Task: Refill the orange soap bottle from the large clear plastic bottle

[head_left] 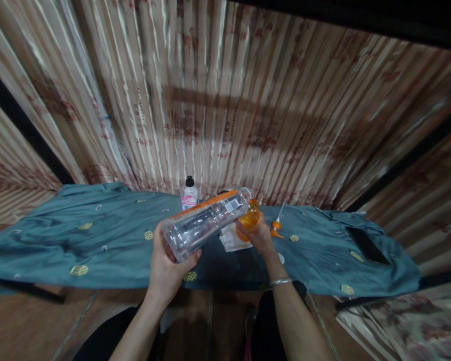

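Observation:
My left hand (pixel 169 271) grips the base of a large clear plastic bottle (pixel 206 220) with an orange-edged label and a barcode. That bottle is tilted, its uncapped neck pointing up to the right. Just under the neck, my right hand (pixel 258 235) is closed round a small orange translucent bottle (pixel 250 214). Whether the two mouths touch I cannot tell. An orange pump top (pixel 275 226) with its pale tube lies on the cloth to the right. Below the bottles is a white folded cloth (pixel 233 239), partly hidden by my right hand and the orange bottle.
A clear bottle with a black cap and pink label (pixel 189 194) stands at the back. On the right lies a dark flat phone-like slab (pixel 367 244). A teal patterned cloth (pixel 124 250) covers the table. Pleated curtains (pixel 218 110) hang behind, with dark frame bars at both sides.

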The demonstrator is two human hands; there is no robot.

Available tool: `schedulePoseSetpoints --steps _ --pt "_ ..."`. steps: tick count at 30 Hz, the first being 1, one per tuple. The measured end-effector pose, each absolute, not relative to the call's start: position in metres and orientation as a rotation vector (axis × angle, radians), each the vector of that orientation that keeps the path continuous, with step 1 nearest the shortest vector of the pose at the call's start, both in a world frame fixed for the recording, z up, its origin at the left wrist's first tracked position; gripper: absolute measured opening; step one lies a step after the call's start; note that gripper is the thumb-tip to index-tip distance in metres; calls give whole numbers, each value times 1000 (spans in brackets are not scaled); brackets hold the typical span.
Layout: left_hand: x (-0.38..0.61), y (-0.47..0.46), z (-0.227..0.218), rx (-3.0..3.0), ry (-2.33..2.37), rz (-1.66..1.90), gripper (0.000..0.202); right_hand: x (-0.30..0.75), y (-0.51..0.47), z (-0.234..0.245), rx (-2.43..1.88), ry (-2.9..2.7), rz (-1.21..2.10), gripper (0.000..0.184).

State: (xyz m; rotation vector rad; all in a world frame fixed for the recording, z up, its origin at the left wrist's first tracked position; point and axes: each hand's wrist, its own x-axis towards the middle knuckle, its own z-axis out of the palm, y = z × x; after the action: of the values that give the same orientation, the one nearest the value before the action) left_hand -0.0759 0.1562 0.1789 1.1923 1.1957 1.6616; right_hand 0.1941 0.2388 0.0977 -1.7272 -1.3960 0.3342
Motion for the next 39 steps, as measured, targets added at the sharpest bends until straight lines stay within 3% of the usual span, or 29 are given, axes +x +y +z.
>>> schedulePoseSetpoints --steps 11,39 --pt "-74 155 183 1142 1225 1652 94 194 237 101 -1723 -1351 430 74" --pt "-75 157 177 1219 1200 1675 92 195 237 102 -1704 -1357 410 66"
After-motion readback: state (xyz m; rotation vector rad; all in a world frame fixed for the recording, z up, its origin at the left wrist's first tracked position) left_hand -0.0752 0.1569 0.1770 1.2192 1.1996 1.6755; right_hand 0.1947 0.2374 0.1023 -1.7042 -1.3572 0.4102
